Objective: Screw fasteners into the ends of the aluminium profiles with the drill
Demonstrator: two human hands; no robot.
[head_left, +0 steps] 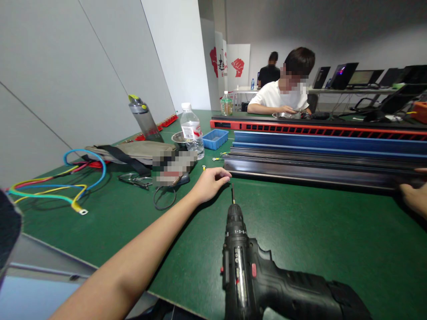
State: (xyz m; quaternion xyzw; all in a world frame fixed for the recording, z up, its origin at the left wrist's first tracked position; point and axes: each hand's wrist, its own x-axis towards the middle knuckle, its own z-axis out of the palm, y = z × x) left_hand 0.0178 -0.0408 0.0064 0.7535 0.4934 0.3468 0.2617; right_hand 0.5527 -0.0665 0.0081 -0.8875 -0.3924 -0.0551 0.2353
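My left hand (211, 183) reaches across the green table (300, 231), its fingers curled and pinched against the left end of a long dark metal rail (310, 172). At the frame's right edge my right hand (413, 198) is only partly in view; it closes on the same rail, with one finger showing above it. A black cordless drill (253, 275) lies on the table in front of me, its bit pointing toward the rail, and neither hand touches it.
Blue and red rails (320, 133) are stacked behind the dark one. At left lie coloured cables (66, 186), a grey bag (133, 151), a grey bottle (144, 118), a water bottle (192, 131) and a blue tray (215, 138). A person in white (283, 95) sits opposite.
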